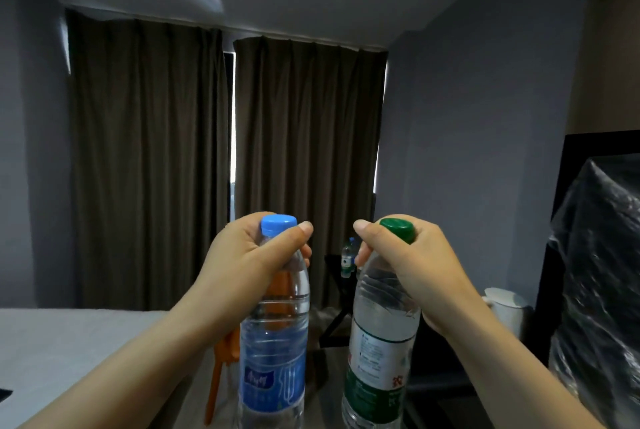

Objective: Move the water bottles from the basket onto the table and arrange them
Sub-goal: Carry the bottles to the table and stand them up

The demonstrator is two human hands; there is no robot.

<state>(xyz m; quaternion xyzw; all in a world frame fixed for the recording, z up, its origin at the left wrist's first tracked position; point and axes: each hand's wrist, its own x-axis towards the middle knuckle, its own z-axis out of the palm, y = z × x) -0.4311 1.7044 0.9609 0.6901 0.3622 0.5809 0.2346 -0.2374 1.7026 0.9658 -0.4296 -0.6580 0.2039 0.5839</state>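
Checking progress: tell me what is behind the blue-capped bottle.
Through the blue-capped bottle, held by the left hand, an orange object shows, its shape unclear. Farther back hang dark curtains. The bottle's base is out of frame.

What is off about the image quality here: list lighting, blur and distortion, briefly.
Head view: the room is dim, with closed curtains letting only thin slits of daylight through; wide-angle distortion bows the walls and ceiling lines; the blue-capped bottle in the left hand and the green-capped bottle in the right hand are fairly sharp; the distant bottles are soft; the plastic wrap shows glare.
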